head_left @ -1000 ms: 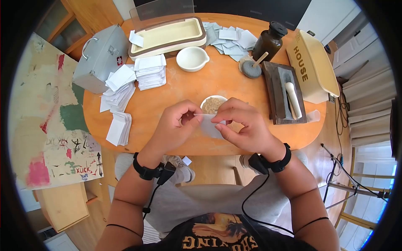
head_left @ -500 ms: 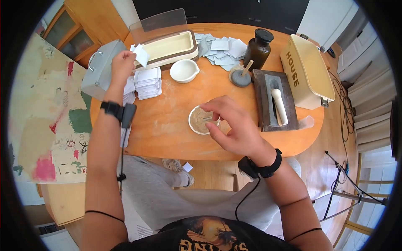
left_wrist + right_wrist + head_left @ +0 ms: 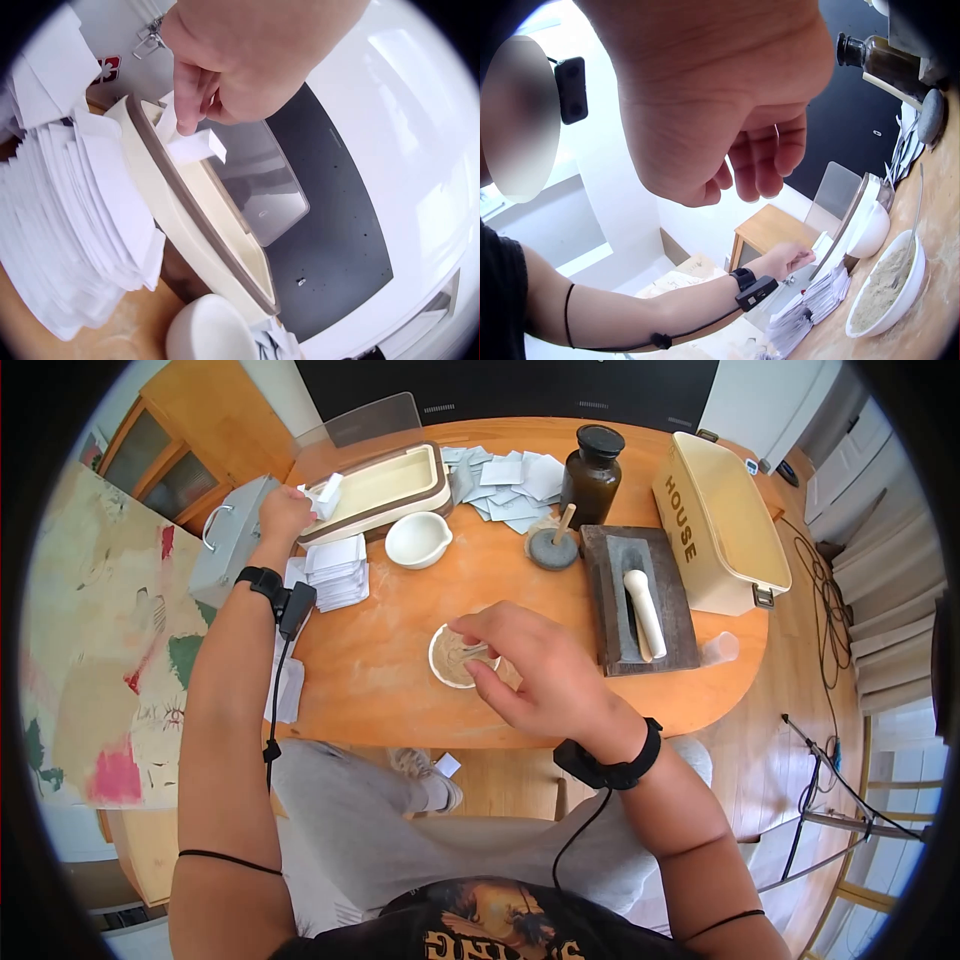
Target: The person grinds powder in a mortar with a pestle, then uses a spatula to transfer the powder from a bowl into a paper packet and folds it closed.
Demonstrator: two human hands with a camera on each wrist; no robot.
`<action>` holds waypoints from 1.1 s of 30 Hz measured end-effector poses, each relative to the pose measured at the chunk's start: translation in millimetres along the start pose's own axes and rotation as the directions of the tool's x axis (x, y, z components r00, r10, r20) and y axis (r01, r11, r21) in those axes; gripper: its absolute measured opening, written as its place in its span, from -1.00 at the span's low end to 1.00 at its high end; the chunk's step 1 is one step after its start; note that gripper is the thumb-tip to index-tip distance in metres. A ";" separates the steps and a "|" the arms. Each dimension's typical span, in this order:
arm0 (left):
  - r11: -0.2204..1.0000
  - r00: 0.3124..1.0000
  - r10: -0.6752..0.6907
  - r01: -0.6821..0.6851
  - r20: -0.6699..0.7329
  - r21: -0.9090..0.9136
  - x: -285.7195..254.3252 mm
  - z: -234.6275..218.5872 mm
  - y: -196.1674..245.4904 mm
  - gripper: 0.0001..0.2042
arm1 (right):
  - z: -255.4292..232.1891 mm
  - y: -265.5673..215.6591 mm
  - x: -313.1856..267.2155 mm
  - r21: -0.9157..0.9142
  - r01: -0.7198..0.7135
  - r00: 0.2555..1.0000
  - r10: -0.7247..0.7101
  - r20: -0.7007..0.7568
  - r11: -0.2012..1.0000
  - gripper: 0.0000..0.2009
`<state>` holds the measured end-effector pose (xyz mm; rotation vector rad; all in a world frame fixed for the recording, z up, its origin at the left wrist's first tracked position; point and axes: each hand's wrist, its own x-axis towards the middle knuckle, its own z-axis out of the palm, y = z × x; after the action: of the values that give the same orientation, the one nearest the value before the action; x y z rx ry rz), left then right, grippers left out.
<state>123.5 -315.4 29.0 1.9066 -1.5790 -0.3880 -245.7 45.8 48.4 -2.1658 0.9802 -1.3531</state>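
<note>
At the upper left, my left hand [image 3: 285, 513] pinches a folded white paper packet [image 3: 193, 147] over the left end of a long cream box [image 3: 395, 478] with a brown rim and a raised clear lid. My right hand [image 3: 540, 665] hovers, fingers loosely bent, above a small white bowl [image 3: 911, 304] of tan powder [image 3: 450, 658]. A thin metal spoon [image 3: 919, 206] leans in that bowl, apart from the fingers in the right wrist view. Stacked white packets [image 3: 337, 572] stand close in front of the cream box.
A white mortar [image 3: 418, 542] sits right of the packets. Pale paper sheets [image 3: 515, 480] lie behind it. Farther right are a brown jar [image 3: 592, 485], a round grey stone [image 3: 552, 550], a dark slab [image 3: 595, 600] with a white pestle [image 3: 643, 610], and a cream HOUSE bin [image 3: 725, 525].
My hands have parted from the paper they held together over the bowl. The left hand has carried a packet to the cream box; the right has stayed near the bowl.
</note>
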 end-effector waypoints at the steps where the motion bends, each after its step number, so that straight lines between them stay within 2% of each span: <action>1: 0.975 0.992 0.125 -0.126 0.017 0.185 -4.0 -6.5 -4.0 -0.76 | -1.7 -0.8 -0.3 -0.008 -0.030 0.999 0.030 0.031 1.000 -0.62; 2: 0.975 0.992 0.124 -0.124 0.012 0.186 -9.7 -10.1 -8.4 -0.76 | -2.7 -1.9 -0.2 -0.020 -0.059 0.996 0.061 0.063 0.998 -0.60; 3: 0.908 0.949 0.309 -0.276 -0.059 0.317 -20.5 -11.1 -9.4 -0.74 | -2.3 -2.1 -0.1 -0.020 -0.055 0.996 0.056 0.066 0.998 -0.60; 4: 0.799 0.867 0.489 -0.398 -0.100 0.451 -31.4 -10.6 -7.7 -0.72 | -1.1 -1.7 -0.7 -0.020 -0.055 0.997 0.056 0.058 0.998 -0.60; 5: 0.800 0.868 0.487 -0.397 -0.100 0.449 -39.1 -11.8 -4.0 -0.72 | 0.2 -1.5 -1.5 -0.020 -0.057 0.997 0.058 0.049 0.998 -0.60; 7: 0.703 0.798 0.601 -0.552 0.042 0.449 -52.5 -15.8 7.2 -0.69 | 1.8 -1.4 -2.6 -0.035 -0.048 0.998 0.050 0.046 0.998 -0.61; 8: 0.704 0.799 0.600 -0.552 0.042 0.447 -53.6 -14.4 11.2 -0.69 | 2.3 -1.2 -2.5 -0.048 -0.035 0.999 0.037 0.035 0.998 -0.61; 10: 0.666 0.735 0.654 -0.672 0.181 0.324 -44.6 -9.5 20.3 -0.73 | 1.5 -1.9 -3.6 -0.077 -0.044 0.997 0.048 0.053 0.996 -0.61; 11: 0.666 0.735 0.654 -0.671 0.179 0.325 -37.7 -5.3 27.5 -0.73 | 1.5 -1.8 -2.6 -0.103 -0.050 0.996 0.057 0.071 0.993 -0.61; 13: 0.754 0.873 0.364 -0.480 0.324 0.448 -32.4 1.1 53.5 -0.64 | 3.2 1.3 -0.4 -0.117 -0.015 0.998 0.023 0.066 0.993 -0.61; 14: 0.756 0.875 0.363 -0.478 0.321 0.448 -31.6 3.2 64.5 -0.64 | 3.5 3.2 0.1 -0.131 0.014 0.998 -0.006 0.059 0.991 -0.60; 16: 0.679 0.864 0.237 -0.474 0.443 0.560 -24.6 11.6 80.7 -0.50 | 6.8 5.2 1.3 -0.138 0.034 0.999 -0.028 0.043 0.990 -0.64; 19: 0.614 0.853 0.234 -0.501 0.466 0.610 -13.4 31.4 89.6 -0.40 | 7.0 8.3 1.8 -0.165 0.059 0.998 -0.055 0.028 0.984 -0.68; 23: 0.541 0.849 0.243 -0.520 0.469 0.661 -5.7 42.3 94.9 -0.41 | 4.8 10.7 -2.8 -0.196 0.069 0.997 -0.061 0.048 0.978 -0.69; 24: 0.433 0.830 0.317 -0.557 0.459 0.709 0.2 44.8 91.3 -0.41 | 3.6 10.9 -3.1 -0.197 0.062 0.998 -0.055 0.041 0.978 -0.69; 27: 0.410 0.805 0.429 -0.579 0.411 0.705 28.4 51.4 72.5 -0.11 | -0.1 10.7 -3.8 -0.207 0.080 0.997 -0.078 0.016 0.975 -0.69; 28: 0.468 0.816 0.392 -0.574 0.425 0.671 31.4 45.4 73.4 -0.22 | -1.1 11.0 -4.0 -0.204 0.074 0.997 -0.073 0.015 0.976 -0.66; 33: 0.487 0.814 0.382 -0.580 0.438 0.652 61.4 26.7 56.5 -0.60 | -3.0 9.3 -5.1 -0.222 0.060 0.998 -0.054 0.037 0.973 -0.63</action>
<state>78.9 -386.5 54.1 1.8475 -2.6692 0.4235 -253.1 43.4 40.5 -2.3885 1.1130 -1.2848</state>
